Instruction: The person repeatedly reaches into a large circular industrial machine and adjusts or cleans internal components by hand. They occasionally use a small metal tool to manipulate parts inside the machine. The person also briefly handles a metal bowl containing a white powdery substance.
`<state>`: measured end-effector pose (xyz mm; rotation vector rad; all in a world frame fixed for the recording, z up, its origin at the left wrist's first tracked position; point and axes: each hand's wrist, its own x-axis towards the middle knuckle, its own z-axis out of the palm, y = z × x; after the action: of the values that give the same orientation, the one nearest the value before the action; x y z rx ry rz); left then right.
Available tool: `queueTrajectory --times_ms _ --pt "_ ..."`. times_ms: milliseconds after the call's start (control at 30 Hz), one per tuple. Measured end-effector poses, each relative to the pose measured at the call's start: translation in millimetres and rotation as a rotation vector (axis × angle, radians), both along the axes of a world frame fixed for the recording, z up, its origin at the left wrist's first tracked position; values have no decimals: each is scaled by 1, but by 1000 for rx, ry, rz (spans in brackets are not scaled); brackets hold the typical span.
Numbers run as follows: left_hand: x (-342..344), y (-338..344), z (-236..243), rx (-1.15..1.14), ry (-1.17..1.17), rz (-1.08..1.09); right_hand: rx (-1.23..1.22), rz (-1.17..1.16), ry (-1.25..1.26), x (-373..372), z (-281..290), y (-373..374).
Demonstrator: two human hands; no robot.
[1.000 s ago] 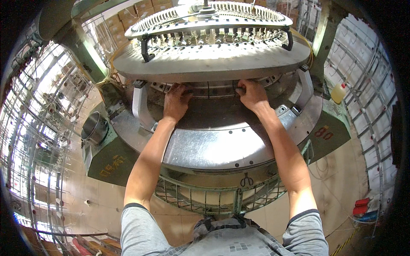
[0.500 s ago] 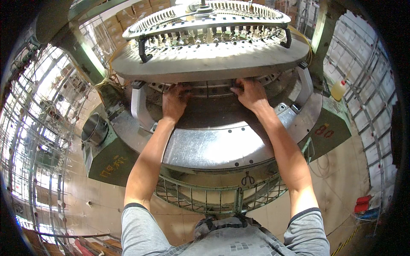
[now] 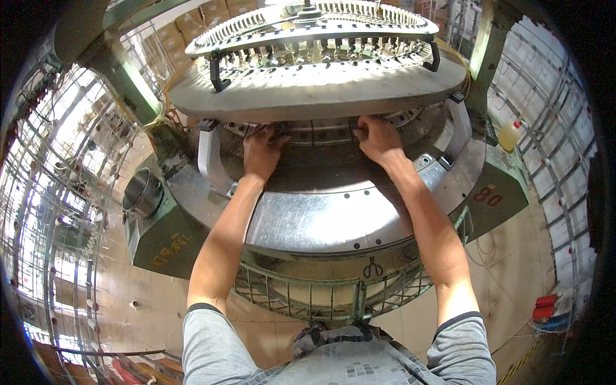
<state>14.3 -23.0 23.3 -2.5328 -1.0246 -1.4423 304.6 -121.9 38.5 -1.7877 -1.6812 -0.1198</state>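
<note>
Both my hands reach into the gap of a circular knitting machine, beneath its wide grey plate. My left hand is at the curved metal ring of segments, fingers bent against it and thumb sticking out to the right. Farther right along that ring is my right hand, its fingers curled in a pinch at a segment's edge. Whatever either hand grips is too small and shaded to make out. Below the hands lies a dark band, then a shiny metal bed.
Silver uprights flank the gap. A metal pot stands at left, a bottle of yellow liquid at right. Scissors hang by the green railing before me. Yarn racks rise at far left.
My left fingers, stretched rightward along the ring before, are now drawn in with the thumb apart. My right fingers have curled in closer. The machine looks unchanged.
</note>
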Motion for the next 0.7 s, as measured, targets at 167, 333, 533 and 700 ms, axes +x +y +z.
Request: queueTrajectory --times_ms 167,333,533,700 --pt "-1 0 2 -17 18 22 -35 -19 21 1 2 0" --pt "-2 3 2 55 8 -21 2 -15 14 -1 3 -1" --pt "-2 5 -1 78 -13 -2 9 4 21 -1 3 0" --pt "0 3 2 94 -21 -6 -4 9 31 0 4 -1"
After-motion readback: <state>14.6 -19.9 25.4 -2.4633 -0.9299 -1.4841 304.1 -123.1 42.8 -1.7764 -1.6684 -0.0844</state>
